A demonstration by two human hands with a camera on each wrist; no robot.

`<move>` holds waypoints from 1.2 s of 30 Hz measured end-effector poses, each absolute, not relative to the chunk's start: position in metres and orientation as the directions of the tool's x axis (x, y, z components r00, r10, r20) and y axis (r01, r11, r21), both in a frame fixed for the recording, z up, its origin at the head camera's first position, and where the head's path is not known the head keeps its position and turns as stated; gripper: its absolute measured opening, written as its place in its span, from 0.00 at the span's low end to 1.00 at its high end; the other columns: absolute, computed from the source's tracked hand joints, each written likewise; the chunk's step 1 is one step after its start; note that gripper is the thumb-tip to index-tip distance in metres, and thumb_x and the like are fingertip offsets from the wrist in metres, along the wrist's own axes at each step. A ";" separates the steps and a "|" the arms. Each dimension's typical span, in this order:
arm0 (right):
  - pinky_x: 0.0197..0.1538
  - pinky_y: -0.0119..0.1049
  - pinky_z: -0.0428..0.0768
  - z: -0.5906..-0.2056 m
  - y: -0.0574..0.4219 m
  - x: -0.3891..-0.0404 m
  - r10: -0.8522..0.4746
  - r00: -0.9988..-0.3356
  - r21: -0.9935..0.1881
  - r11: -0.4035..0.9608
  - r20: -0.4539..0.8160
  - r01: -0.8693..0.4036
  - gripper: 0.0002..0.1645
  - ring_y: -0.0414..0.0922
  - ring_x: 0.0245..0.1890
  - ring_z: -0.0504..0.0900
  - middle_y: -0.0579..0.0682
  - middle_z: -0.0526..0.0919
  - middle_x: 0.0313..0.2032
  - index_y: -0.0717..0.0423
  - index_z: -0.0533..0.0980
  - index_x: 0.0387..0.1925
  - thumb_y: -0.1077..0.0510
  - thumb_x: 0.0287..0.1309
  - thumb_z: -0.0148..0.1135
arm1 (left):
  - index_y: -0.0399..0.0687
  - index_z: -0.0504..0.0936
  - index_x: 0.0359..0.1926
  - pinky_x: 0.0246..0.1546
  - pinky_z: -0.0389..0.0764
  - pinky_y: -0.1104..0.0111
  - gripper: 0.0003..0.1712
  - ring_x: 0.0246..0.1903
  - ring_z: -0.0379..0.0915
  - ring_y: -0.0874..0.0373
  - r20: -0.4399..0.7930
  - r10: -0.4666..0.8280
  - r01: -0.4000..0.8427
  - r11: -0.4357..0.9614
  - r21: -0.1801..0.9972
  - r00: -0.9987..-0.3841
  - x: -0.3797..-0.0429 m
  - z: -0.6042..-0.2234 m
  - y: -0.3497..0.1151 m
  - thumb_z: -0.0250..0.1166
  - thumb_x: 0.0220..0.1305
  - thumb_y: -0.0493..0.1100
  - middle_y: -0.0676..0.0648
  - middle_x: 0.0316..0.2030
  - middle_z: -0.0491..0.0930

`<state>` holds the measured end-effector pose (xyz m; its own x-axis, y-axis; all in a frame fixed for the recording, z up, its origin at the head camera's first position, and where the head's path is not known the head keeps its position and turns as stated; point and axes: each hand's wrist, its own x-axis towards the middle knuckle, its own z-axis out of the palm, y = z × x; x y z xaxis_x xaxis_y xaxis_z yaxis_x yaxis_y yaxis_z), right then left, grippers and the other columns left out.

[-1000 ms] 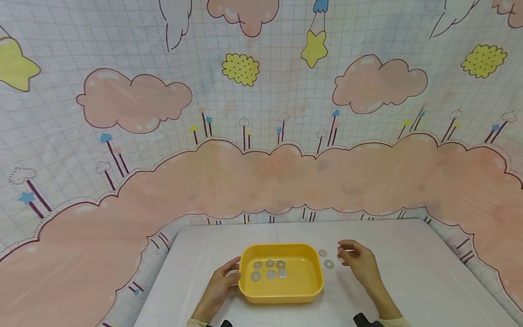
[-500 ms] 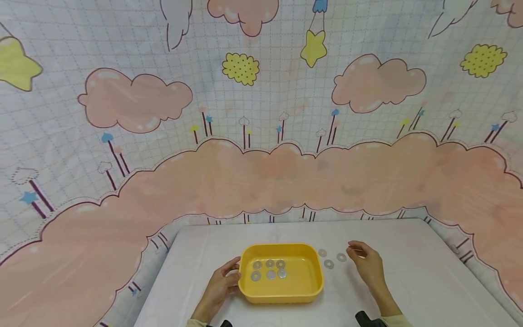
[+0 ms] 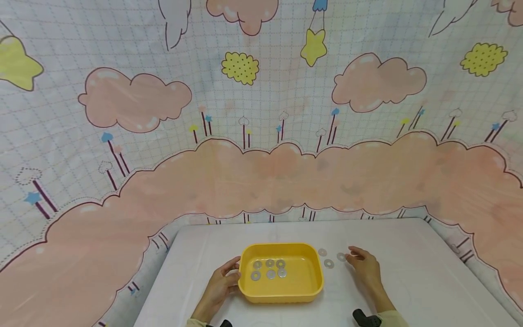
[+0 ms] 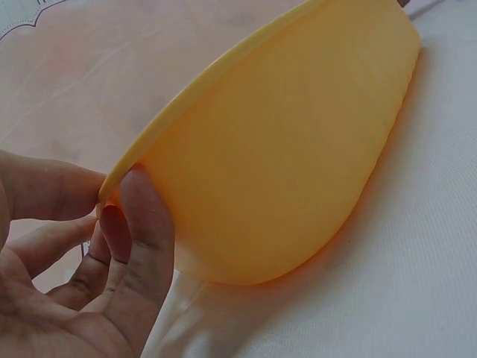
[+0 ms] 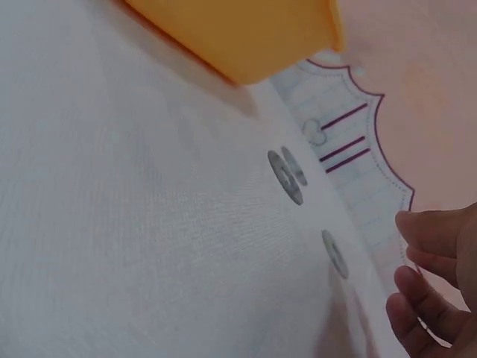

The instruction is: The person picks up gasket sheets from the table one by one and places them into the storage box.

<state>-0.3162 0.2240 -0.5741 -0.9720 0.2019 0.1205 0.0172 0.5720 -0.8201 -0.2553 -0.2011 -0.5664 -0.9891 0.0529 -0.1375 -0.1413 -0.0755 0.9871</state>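
Note:
A shallow yellow plastic tray [image 3: 301,285] stands on the white table, with several flat metal washers [image 3: 271,274] lying inside towards its left half. My left hand [image 3: 219,287] pinches the tray's left rim between thumb and finger, as the left wrist view shows up close. To the right of the tray lie three loose washers: a near one [image 3: 328,264], one behind it [image 3: 322,252] and one farther right [image 3: 341,257]. My right hand [image 3: 367,270] hovers with loosely bent fingers, fingertips right by the rightmost washer. Nothing shows between those fingers in the right wrist view.
White cloth covers the table [image 3: 421,272]. Behind it hangs a patterned curtain [image 3: 261,177] with pink clouds and stars. Dark wrist camera mounts [image 3: 366,319] show at the lower edge.
My right hand moved right, bringing the third loose washer into view, then dropped slightly and came close to it again. The left hand and tray stayed in place.

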 end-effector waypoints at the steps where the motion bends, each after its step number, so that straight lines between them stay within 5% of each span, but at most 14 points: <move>1: 0.41 0.32 0.73 -0.576 0.224 -0.318 0.200 -0.973 -0.813 0.582 0.117 0.022 0.25 0.54 0.47 0.80 0.63 0.82 0.51 0.62 0.77 0.57 0.54 0.61 0.64 | 0.37 0.61 0.72 0.34 0.82 0.70 0.37 0.34 0.76 0.61 -0.140 0.050 -0.144 -0.075 0.987 -0.989 -0.256 -0.566 -0.201 0.60 0.63 0.34 0.45 0.52 0.67; 8: 0.49 0.51 0.73 -0.585 0.220 -0.326 0.227 -0.972 -0.789 0.608 0.066 0.088 0.28 0.57 0.49 0.76 0.64 0.80 0.51 0.61 0.76 0.59 0.51 0.60 0.64 | 0.38 0.62 0.72 0.34 0.82 0.69 0.37 0.34 0.76 0.61 -0.150 0.036 -0.153 -0.071 0.986 -0.988 -0.256 -0.565 -0.199 0.60 0.62 0.34 0.45 0.52 0.67; 13: 0.62 0.63 0.61 -0.590 0.216 -0.329 0.243 -0.969 -0.763 0.633 0.030 0.135 0.29 0.64 0.59 0.73 0.66 0.77 0.56 0.57 0.76 0.60 0.49 0.60 0.65 | 0.39 0.61 0.73 0.34 0.82 0.70 0.37 0.35 0.76 0.61 -0.154 0.037 -0.156 -0.070 0.985 -0.987 -0.256 -0.565 -0.199 0.60 0.63 0.34 0.45 0.52 0.68; 27: 0.49 0.57 0.62 -0.597 0.204 -0.328 0.297 -0.947 -0.677 0.723 0.125 0.137 0.22 0.60 0.50 0.75 0.65 0.80 0.49 0.58 0.82 0.51 0.53 0.55 0.68 | 0.38 0.61 0.72 0.34 0.81 0.70 0.37 0.35 0.75 0.61 -0.153 0.038 -0.155 -0.061 0.986 -0.988 -0.254 -0.566 -0.200 0.60 0.62 0.35 0.45 0.52 0.67; 36: 0.46 0.56 0.64 -0.589 0.199 -0.325 0.296 -0.953 -0.647 0.739 0.063 0.187 0.20 0.60 0.46 0.74 0.63 0.80 0.44 0.59 0.81 0.49 0.55 0.55 0.67 | 0.38 0.60 0.73 0.35 0.82 0.69 0.37 0.37 0.76 0.61 -0.144 0.066 -0.149 -0.068 0.987 -0.987 -0.251 -0.568 -0.204 0.60 0.64 0.35 0.44 0.53 0.66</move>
<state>-0.3247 0.1995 -0.5891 -0.9531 0.2962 0.0630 0.1869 0.7392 -0.6470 -0.2512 -0.2039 -0.5677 -0.9874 0.0658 -0.1443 -0.1486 -0.0676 0.9866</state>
